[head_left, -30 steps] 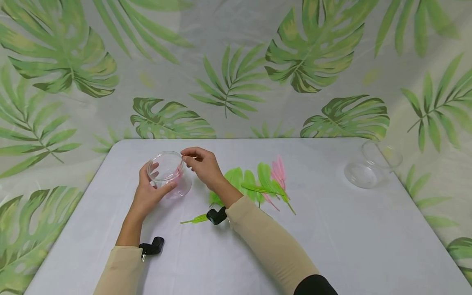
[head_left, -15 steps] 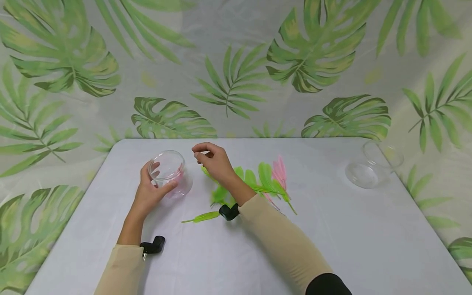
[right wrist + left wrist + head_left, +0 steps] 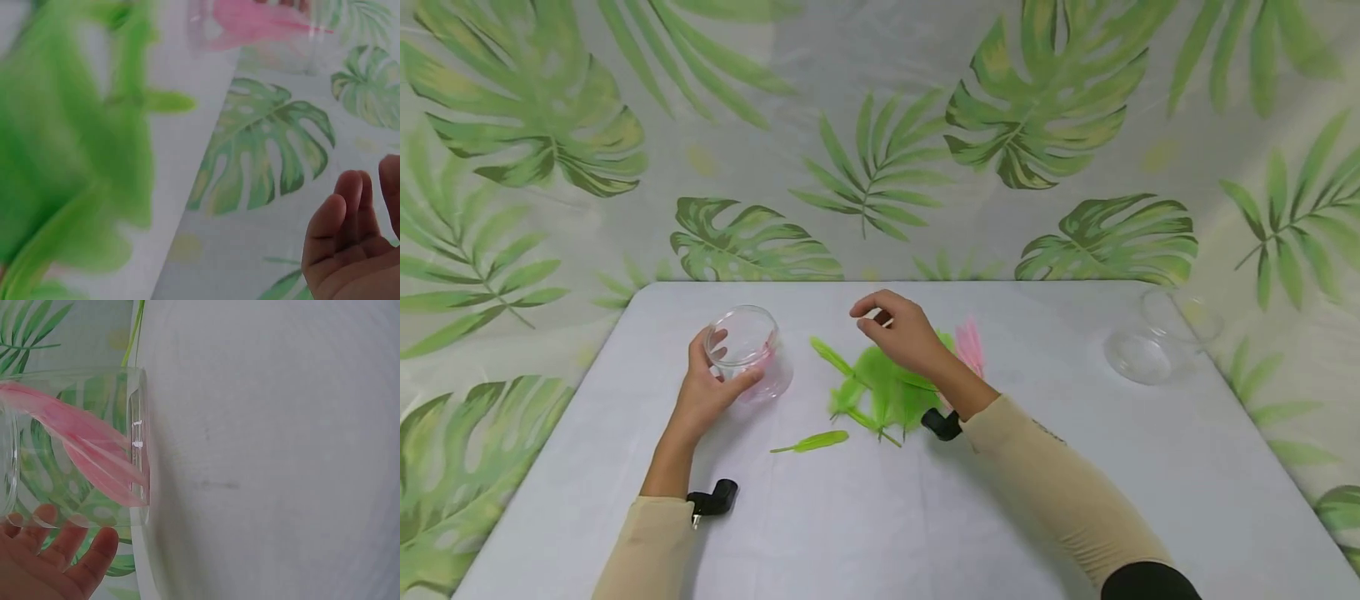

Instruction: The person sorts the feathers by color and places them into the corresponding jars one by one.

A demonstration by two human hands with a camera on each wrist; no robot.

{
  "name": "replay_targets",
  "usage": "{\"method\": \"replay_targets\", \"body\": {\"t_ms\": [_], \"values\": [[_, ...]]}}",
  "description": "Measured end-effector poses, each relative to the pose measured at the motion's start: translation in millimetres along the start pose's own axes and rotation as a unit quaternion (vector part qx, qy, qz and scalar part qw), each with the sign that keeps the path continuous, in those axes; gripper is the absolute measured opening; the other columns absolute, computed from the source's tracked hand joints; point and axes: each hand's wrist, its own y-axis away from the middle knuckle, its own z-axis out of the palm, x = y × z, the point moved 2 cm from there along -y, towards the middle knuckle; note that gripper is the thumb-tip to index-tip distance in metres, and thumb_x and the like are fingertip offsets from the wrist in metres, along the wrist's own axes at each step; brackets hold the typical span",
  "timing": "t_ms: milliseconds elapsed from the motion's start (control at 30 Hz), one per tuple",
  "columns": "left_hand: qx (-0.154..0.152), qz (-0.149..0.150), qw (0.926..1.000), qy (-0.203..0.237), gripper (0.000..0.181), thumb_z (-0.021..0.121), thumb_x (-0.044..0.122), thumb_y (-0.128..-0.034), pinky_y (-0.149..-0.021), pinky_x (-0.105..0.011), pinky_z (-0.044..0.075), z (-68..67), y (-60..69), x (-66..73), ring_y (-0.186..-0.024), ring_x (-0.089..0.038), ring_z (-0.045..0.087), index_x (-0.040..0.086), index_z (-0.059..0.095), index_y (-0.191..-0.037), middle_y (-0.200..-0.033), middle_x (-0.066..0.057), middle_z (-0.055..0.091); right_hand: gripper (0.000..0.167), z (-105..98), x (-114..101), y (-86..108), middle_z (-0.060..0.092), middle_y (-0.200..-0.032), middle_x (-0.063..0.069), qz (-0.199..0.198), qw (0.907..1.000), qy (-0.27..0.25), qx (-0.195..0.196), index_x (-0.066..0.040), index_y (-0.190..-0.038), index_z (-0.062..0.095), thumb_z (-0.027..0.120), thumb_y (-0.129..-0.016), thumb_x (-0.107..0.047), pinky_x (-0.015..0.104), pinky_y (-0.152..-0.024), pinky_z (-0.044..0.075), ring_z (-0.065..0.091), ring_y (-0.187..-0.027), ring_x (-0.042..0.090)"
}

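My left hand (image 3: pixel 703 392) grips a clear glass jar (image 3: pixel 741 312) from its left side, at the left of the table. Pink feathers (image 3: pixel 94 444) lean inside the jar, seen through its wall in the left wrist view. Over the middle of the table, my right hand (image 3: pixel 906 335) hovers with loosely bent fingers and holds nothing. A pile of green feathers (image 3: pixel 883 392) lies beneath it, partly covered by the hand and forearm. Several pink feathers (image 3: pixel 970 346) lie at the pile's right edge.
A single green feather (image 3: pixel 820 441) lies apart, in front of the pile. Another clear glass container (image 3: pixel 1138 358) stands near the table's right edge. A white cloth (image 3: pixel 842 533) covers the table, and a leaf-patterned sheet (image 3: pixel 880 150) hangs behind it.
My right hand has moved from the jar's rim to the right, over the green feathers. More of the pile's left part shows now. The left hand and jar have hardly moved.
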Motion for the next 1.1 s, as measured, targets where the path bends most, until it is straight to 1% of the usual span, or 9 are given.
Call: {"method": "replay_targets", "body": {"t_ms": [67, 167, 367, 500, 567, 667, 900, 1000, 1100], "values": [[-0.002, -0.002, 1.0, -0.002, 0.105, 0.08, 0.029, -0.0826, -0.119, -0.06, 0.026, 1.2, -0.3, 0.2, -0.15, -0.036, 0.026, 0.016, 0.007, -0.157, -0.164, -0.009, 0.026, 0.018, -12, 7, 9.0, 0.064, -0.123, 0.004, -0.015, 0.999, 0.04, -0.012, -0.015, -0.116, 0.066, 0.057, -0.1, -0.016, 0.032, -0.075, 0.052, 0.064, -0.096, 0.021], [0.0, -0.005, 1.0, -0.008, 0.106, 0.08, 0.031, -0.0823, -0.119, -0.061, 0.026, 1.6, -0.4, 0.6, -0.15, -0.035, 0.026, 0.016, 0.006, -0.157, -0.164, -0.008, 0.025, 0.018, -29, 18, 20.5, 0.064, -0.122, 0.006, -0.025, 0.9967, 0.074, -0.021, -0.013, -0.116, 0.066, 0.057, -0.1, -0.014, 0.034, -0.075, 0.052, 0.065, -0.098, 0.024], [-0.001, -0.002, 1.0, -0.008, 0.106, 0.08, 0.029, -0.0827, -0.119, -0.061, 0.027, 0.9, -0.1, 0.0, -0.15, -0.036, 0.027, 0.015, 0.006, -0.157, -0.163, -0.01, 0.026, 0.016, -56, 51, 45.6, 0.065, -0.119, 0.007, -0.01, 0.9935, 0.111, -0.022, -0.014, -0.114, 0.067, 0.058, -0.099, -0.014, 0.031, -0.072, 0.051, 0.064, -0.094, 0.021], [-0.002, -0.004, 0.9999, -0.014, 0.106, 0.08, 0.03, -0.0826, -0.119, -0.061, 0.026, 0.4, 0.6, -0.2, -0.15, -0.036, 0.026, 0.015, 0.006, -0.157, -0.164, -0.009, 0.025, 0.016, -64, 65, 61.3, 0.068, -0.113, 0.01, -0.046, 0.9872, 0.146, -0.043, -0.008, -0.111, 0.067, 0.061, -0.096, -0.007, 0.029, -0.07, 0.051, 0.064, -0.088, 0.019], [0.001, -0.004, 0.9998, -0.017, 0.106, 0.08, 0.03, -0.0827, -0.119, -0.061, 0.027, 0.1, 0.4, 0.2, -0.15, -0.036, 0.027, 0.015, 0.006, -0.156, -0.164, -0.009, 0.026, 0.017, -67, 67, 67.5, 0.068, -0.11, 0.009, -0.069, 0.9811, 0.173, -0.053, -0.006, -0.11, 0.068, 0.061, -0.095, -0.005, 0.028, -0.07, 0.051, 0.063, -0.086, 0.018], [0.003, -0.003, 0.9998, -0.021, 0.105, 0.08, 0.031, -0.0828, -0.119, -0.061, 0.027, 0.0, -0.4, 1.4, -0.15, -0.035, 0.027, 0.014, 0.007, -0.156, -0.163, -0.009, 0.026, 0.018, -69, 70, 75.5, 0.068, -0.106, 0.005, -0.083, 0.9709, 0.215, -0.067, -0.007, -0.108, 0.069, 0.061, -0.093, -0.002, 0.029, -0.072, 0.052, 0.063, -0.085, 0.017], [0.001, -0.008, 0.9997, -0.025, 0.105, 0.08, 0.031, -0.083, -0.119, -0.061, 0.027, -0.4, -0.2, 2.9, -0.151, -0.036, 0.026, 0.017, 0.006, -0.156, -0.164, -0.008, 0.025, 0.026, -67, 75, 92.1, 0.066, -0.098, -0.001, -0.116, 0.9316, 0.324, -0.117, -0.014, -0.1, 0.075, 0.061, -0.089, 0.005, 0.03, -0.077, 0.052, 0.063, -0.092, 0.016], [-0.002, -0.009, 0.9996, -0.028, 0.105, 0.08, 0.032, -0.0831, -0.119, -0.061, 0.027, -0.5, -0.1, 3.6, -0.151, -0.036, 0.026, 0.017, 0.006, -0.156, -0.164, -0.008, 0.024, 0.027, -65, 78, 99.0, 0.065, -0.094, -0.002, -0.14, 0.9165, 0.351, -0.129, -0.017, -0.097, 0.077, 0.065, -0.087, 0.005, 0.027, -0.074, 0.052, 0.061, -0.089, 0.015], [-0.003, -0.009, 0.9995, -0.029, 0.106, 0.08, 0.032, -0.0831, -0.119, -0.061, 0.027, -0.7, -0.1, 4.3, -0.15, -0.036, 0.026, 0.016, 0.005, -0.157, -0.164, -0.008, 0.024, 0.027, -62, 82, 104.4, 0.064, -0.091, -0.003, -0.162, 0.9053, 0.369, -0.135, -0.018, -0.095, 0.077, 0.067, -0.085, 0.006, 0.025, -0.071, 0.05, 0.059, -0.085, 0.014]]}}
